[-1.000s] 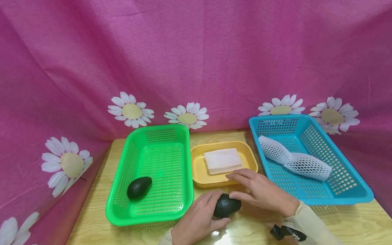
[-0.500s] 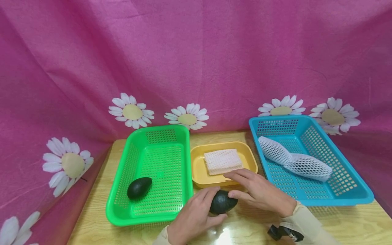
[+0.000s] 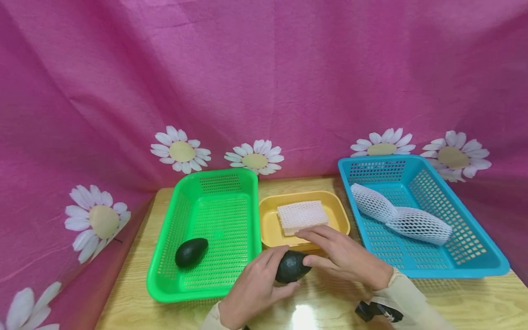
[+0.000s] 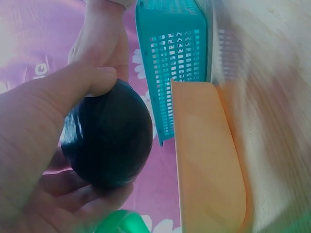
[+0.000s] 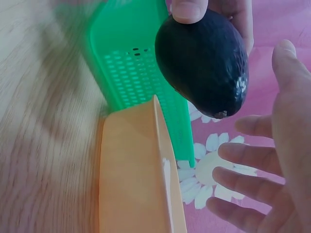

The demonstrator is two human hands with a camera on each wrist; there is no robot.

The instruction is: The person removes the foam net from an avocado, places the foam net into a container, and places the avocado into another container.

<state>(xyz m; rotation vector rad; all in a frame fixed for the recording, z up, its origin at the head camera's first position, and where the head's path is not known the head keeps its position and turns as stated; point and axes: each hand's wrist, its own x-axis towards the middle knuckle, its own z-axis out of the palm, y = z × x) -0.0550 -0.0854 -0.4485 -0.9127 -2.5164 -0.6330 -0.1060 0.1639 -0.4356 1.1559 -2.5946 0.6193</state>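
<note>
A dark avocado (image 3: 292, 266) is gripped by my left hand (image 3: 255, 286), just in front of the yellow tray. In the left wrist view the thumb and fingers curl round the avocado (image 4: 111, 136). My right hand (image 3: 348, 256) hovers to the right of it; the right wrist view shows its fingers (image 5: 250, 182) spread and apart from the fruit. Another avocado (image 3: 191, 252) lies in the green basket (image 3: 202, 300). Folded white foam netting (image 3: 303, 215) rests in the yellow tray (image 3: 268, 229), partly behind the right fingertips.
On the right stands a blue basket (image 3: 458, 272) holding two items in white foam nets (image 3: 420, 225). The baskets and tray sit on a wooden table (image 3: 326, 307). A pink flowered cloth (image 3: 264, 82) hangs along the back and left.
My left hand has carried the avocado leftward and slightly away from me. The right hand has drifted a little left, staying beside it. Trays and baskets keep their places.
</note>
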